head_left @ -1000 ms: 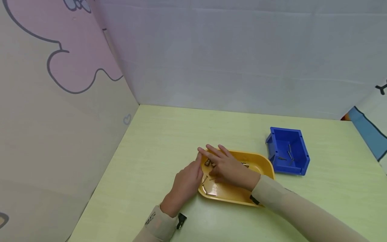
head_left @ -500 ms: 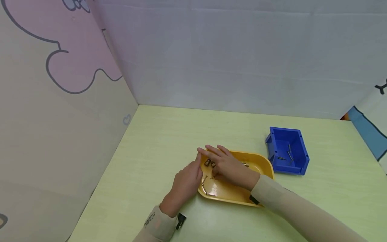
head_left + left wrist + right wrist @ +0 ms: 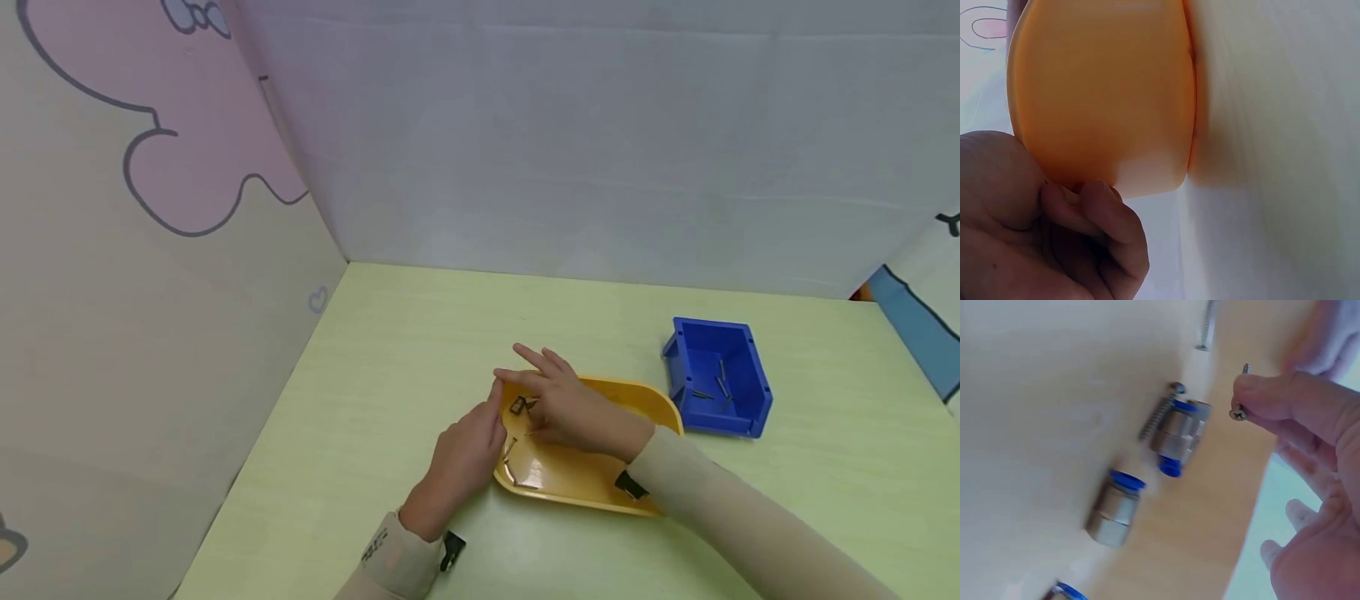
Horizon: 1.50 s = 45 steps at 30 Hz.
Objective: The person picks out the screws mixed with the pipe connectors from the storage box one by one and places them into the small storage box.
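Observation:
A yellow tray [image 3: 573, 499] stands on the table, with my left hand [image 3: 465, 454] at its left end. In the left wrist view that hand's fingers curl at the tray's rim and grip it. Over the tray's left part, my right hand [image 3: 576, 414] pinches a small screw [image 3: 1239, 413] between thumb and forefinger, its cross-slotted head showing. The other right fingers spread outward. Beneath lie metal fittings with blue collars, one fitting [image 3: 1114, 509] apart from another pair [image 3: 1175, 434]. A loose screw [image 3: 1157, 417] leans by the pair, and another screw [image 3: 1209, 326] lies farther off.
A blue bin [image 3: 717, 377] with several screws in it stands behind the tray's right end. The pale green table [image 3: 420, 325] meets a grey-white wall covering [image 3: 600, 150] at the back and a printed panel [image 3: 150, 333] on the left.
My right hand has closed thumb and forefinger on the screw and shifted slightly, its outer fingers spreading upward. My left hand stays at the tray's end.

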Tool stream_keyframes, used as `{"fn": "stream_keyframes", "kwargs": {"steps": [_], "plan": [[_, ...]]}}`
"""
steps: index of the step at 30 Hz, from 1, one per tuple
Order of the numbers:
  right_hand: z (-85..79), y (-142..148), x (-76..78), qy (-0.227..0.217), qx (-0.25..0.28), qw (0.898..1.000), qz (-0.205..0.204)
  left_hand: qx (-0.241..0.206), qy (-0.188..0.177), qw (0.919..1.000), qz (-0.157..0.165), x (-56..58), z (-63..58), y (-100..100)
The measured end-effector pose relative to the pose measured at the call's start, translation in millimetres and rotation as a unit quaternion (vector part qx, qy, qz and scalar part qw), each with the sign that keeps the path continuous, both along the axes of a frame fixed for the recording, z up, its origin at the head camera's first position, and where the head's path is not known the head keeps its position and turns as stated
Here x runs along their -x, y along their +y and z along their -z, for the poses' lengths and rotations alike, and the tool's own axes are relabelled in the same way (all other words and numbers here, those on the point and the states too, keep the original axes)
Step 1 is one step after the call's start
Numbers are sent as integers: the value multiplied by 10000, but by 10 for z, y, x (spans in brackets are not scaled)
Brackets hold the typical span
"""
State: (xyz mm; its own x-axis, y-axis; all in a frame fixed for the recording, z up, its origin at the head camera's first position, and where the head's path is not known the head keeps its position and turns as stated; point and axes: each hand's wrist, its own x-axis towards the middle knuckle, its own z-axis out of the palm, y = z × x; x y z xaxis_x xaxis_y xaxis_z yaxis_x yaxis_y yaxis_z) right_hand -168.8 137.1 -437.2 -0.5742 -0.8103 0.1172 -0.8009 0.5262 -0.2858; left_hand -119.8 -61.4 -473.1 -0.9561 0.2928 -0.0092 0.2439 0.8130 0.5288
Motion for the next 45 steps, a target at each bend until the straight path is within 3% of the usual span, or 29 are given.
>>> {"fn": "stream_keyframes", "kwargs": {"steps": [9, 19, 35, 45], "plan": [[-292, 136, -44, -76, 214, 9981, 571, 60, 11, 10000, -4, -4, 2, 2], [-565, 499, -48, 77, 697, 9897, 1246, 9, 42, 10000, -22, 2, 10, 2], [-580, 1264, -13, 163, 1234, 9612, 2460, -35, -8, 10000, -34, 16, 18, 3], [-439, 1691, -44, 195, 977, 9426, 3188, -20, -24, 10000, -32, 12, 23, -4]]}}
